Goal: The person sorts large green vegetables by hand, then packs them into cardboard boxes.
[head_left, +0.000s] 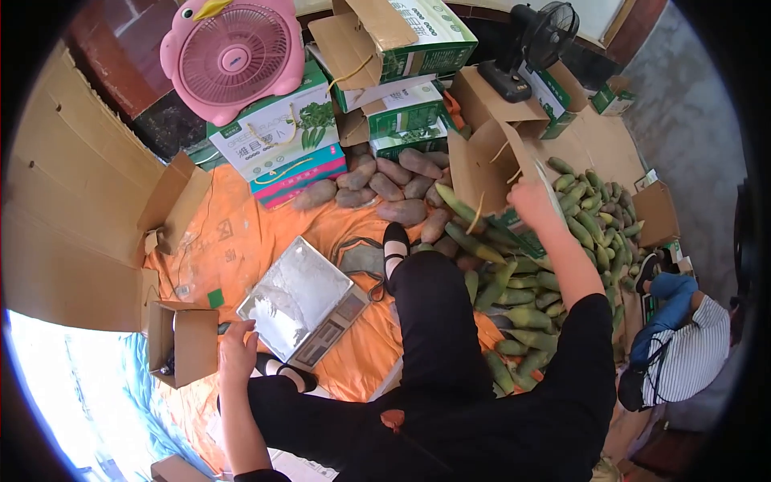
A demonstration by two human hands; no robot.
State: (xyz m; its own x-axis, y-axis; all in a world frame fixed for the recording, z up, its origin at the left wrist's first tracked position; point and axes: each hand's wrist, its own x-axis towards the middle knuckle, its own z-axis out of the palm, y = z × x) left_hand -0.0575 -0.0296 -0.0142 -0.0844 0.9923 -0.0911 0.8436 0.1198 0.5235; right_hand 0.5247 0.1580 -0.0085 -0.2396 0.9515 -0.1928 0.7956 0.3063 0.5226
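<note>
Produce packing spot, floor heaped with corn cobs [562, 241], sweet potatoes [393, 189], printed cartons [281, 132], weighing scale [301, 301]

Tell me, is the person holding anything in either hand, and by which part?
The right hand grips the open brown cardboard box with green print by its flap edge. The left hand seems to hold a small dark object, too hidden to identify.

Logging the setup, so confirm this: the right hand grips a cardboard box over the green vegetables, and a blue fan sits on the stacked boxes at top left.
One thing is wrong: the fan is pink, not blue, as the head view shows. The rest holds: the right hand grips the cardboard box over the green vegetables, and the fan sits on the stacked boxes.
</note>
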